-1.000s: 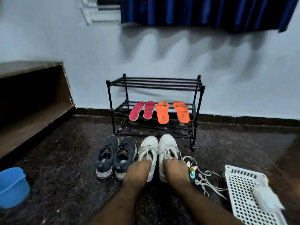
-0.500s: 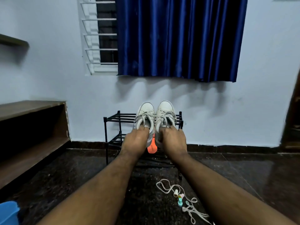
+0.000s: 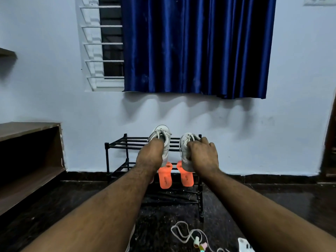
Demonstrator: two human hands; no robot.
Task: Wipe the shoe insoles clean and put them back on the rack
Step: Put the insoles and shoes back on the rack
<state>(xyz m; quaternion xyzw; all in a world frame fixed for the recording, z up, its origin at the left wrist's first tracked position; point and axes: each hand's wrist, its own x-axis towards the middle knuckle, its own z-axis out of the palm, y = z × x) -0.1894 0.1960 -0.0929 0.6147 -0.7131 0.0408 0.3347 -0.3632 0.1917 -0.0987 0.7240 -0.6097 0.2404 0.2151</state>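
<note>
Against the pale wall stands the rack (image 3: 116,143), orange insoles (image 3: 164,179) on its middle shelf, and I judge this the putting-back step: left hand (image 3: 150,157) and right hand (image 3: 203,156) each grip a white shoe (image 3: 185,142), seemingly just over the top shelf, needing level setting-down.

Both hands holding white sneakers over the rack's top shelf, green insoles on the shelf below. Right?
Not quite. The head view shows the insoles on the lower shelf are orange, not green. The rest holds: left hand and right hand each grip a white sneaker at the top shelf of the rack.
</note>
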